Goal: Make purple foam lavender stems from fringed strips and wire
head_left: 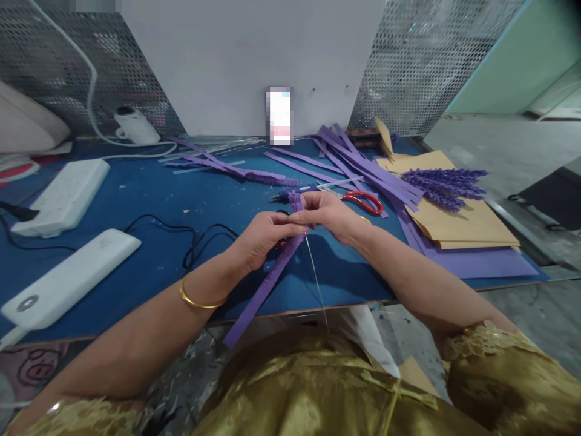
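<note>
Over the blue table, my two hands meet at a purple paper strip (265,287) wound at its upper end around a thin wire (316,272). My left hand (267,236) is closed, pinching the strip below the curled purple part (296,201). Against it, my right hand (327,215) is closed too, its thumb and fingers gripping the wound part. The strip's loose end hangs down to the left past the table edge, and the wire slants down toward my lap. Just behind my hands lie a dark pointed tool (284,197) and red-handled scissors (365,203).
Loose purple strips (363,160) lie at the back right, near brown paper (476,221) with purple flower sprigs (447,184) on it. A phone (280,116) stands against the back panel. At left are a white power strip (63,197), a white device (72,278) and a black cord (195,239).
</note>
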`<state>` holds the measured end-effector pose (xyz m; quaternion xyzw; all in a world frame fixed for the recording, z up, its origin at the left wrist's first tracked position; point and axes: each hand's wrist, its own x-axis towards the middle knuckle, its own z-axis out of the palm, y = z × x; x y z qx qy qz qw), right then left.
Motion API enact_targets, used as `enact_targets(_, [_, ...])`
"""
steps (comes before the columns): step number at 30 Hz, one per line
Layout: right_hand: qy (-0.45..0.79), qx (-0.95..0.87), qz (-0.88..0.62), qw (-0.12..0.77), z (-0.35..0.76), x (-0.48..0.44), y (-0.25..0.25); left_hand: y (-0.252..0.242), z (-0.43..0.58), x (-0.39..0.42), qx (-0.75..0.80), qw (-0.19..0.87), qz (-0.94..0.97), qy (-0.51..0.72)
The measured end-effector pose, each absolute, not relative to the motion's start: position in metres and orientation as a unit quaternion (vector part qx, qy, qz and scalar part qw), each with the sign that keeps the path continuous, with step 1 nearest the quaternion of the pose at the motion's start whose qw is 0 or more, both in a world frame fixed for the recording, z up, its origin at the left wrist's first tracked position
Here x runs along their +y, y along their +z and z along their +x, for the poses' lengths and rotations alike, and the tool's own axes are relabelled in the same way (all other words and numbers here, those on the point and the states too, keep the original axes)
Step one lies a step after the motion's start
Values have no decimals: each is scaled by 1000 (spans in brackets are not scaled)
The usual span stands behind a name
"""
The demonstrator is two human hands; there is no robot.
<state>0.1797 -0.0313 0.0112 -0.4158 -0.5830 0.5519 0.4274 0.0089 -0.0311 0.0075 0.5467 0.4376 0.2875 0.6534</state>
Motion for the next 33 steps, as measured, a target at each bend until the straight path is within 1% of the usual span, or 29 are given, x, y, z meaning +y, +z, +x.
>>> enact_targets(5, [562, -580, -410, 423, 180, -31, 13, 9, 10, -33, 445, 640, 551, 297])
enact_targets(9, [592, -568, -386, 422, 181, -32, 18, 11, 10, -33, 446, 639, 550, 300])
enact_targets(17, [626, -536, -354, 442, 182, -29, 13, 9, 11, -33, 437, 635, 556, 311])
enact_targets(23, [631, -525, -363, 442, 184, -28, 13, 13, 10, -35, 405, 682, 528, 302])
enact_targets(30, [613, -541, -365, 445, 181, -30, 15, 10, 10, -33, 433, 657, 539, 303])
enact_targets(33, [610, -540, -369, 447, 181, -30, 15, 10, 11, -34, 427, 665, 534, 300])
